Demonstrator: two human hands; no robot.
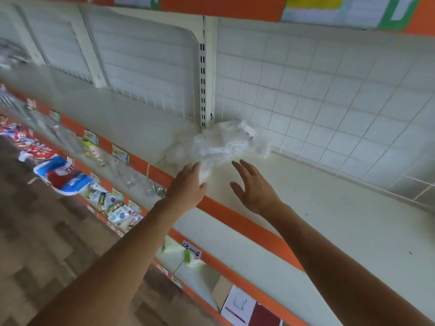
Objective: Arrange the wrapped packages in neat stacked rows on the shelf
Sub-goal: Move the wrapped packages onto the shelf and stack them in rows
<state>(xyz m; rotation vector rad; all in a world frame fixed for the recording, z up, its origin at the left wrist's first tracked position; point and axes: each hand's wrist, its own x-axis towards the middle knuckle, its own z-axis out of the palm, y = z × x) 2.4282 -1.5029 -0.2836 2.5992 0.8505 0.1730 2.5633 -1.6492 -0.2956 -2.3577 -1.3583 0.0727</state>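
Note:
A crumpled clear plastic wrapped package [221, 144] lies on the cream shelf [329, 222], at the back by the white slotted upright. My left hand [188, 187] reaches over the orange shelf edge, fingers straight, its fingertips at the near flap of the plastic. My right hand [253, 184] hovers just right of the package, fingers spread and relaxed, holding nothing. The image is blurred, so the package's contents cannot be made out.
A white wire-grid back panel [341, 102] rises behind the shelf. Lower shelves at the left carry colourful packets [63, 175] and glassware [131, 177]. A handwritten tag "13-4" [191, 252] hangs on the orange shelf edge below. A white and maroon box [249, 309] sits lower.

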